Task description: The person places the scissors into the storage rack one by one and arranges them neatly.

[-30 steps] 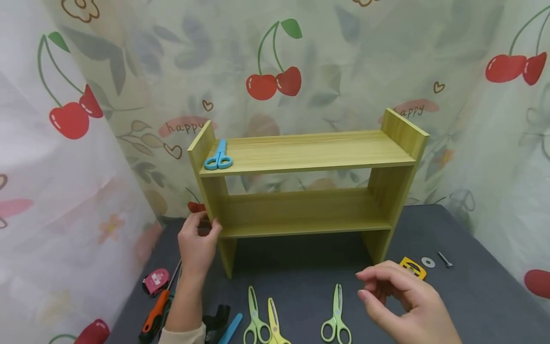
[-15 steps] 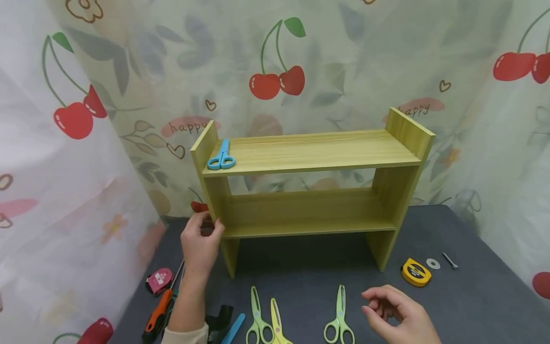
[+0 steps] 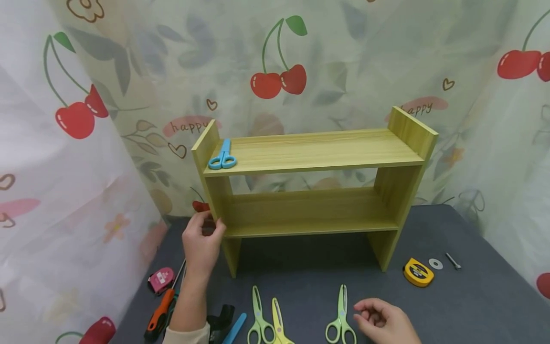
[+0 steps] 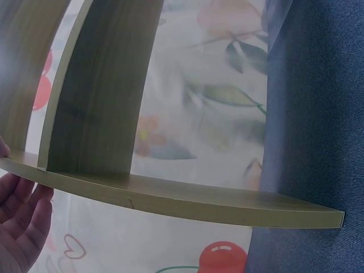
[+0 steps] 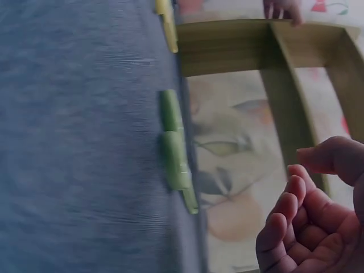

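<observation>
A two-tier wooden shelf (image 3: 309, 149) stands upright on the dark tabletop. My left hand (image 3: 202, 246) grips the front edge of its left side panel, at the height of the lower board; in the left wrist view the fingers (image 4: 35, 219) lie along the panel's outer face. Blue-handled scissors (image 3: 222, 156) lie at the left end of the top board. My right hand (image 3: 384, 319), fingers loosely curled and holding nothing, is just right of green scissors (image 3: 341, 317). The right wrist view shows a gap between its thumb (image 5: 335, 156) and fingertips.
Another green pair of scissors (image 3: 259, 319) and a yellow pair (image 3: 278, 321) lie in front. Left: a pink tape measure (image 3: 161, 280), an orange-handled screwdriver (image 3: 160, 313), a black object (image 3: 221, 321) and a blue object (image 3: 235, 329). Right: a yellow tape measure (image 3: 417, 273), a washer (image 3: 436, 263), a bolt (image 3: 453, 261).
My right hand has drawn back toward the front edge and nearer the right green scissors, uncovering the yellow tape measure. My left hand keeps its grip on the shelf. The view has shifted slightly.
</observation>
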A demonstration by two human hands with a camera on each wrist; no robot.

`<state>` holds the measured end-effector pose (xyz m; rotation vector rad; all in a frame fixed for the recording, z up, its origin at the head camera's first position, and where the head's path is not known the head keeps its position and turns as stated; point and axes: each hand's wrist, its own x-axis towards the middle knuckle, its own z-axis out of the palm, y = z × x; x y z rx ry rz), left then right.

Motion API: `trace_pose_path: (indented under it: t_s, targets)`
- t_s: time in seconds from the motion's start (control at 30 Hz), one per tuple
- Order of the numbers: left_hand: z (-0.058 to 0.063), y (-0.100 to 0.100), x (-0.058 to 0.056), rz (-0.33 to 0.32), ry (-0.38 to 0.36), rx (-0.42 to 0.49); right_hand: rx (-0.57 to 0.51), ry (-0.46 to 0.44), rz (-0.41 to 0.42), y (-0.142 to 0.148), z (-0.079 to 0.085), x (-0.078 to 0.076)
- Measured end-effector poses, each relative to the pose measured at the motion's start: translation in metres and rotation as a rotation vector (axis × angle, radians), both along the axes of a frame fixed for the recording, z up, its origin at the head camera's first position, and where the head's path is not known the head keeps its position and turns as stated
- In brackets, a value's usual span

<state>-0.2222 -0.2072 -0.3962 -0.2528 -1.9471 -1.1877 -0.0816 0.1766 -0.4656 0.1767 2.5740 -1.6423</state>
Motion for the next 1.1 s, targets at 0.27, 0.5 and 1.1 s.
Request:
trace_pose_path:
  t_s: [0.27,0.5,1.1]
  targets:
    - [0.001,0.001,0.001,0.005,-0.019,0.006,0.047,-0.040,0.102,0.004,-0.025,-0.007]
    - [0.000,0.001,0.000,0.009,-0.020,0.007,0.079,-0.125,0.068,0.000,-0.038,-0.014]
    - [0.000,0.000,0.000,0.002,-0.017,0.001,0.276,-0.189,0.059,-0.010,-0.041,-0.015]
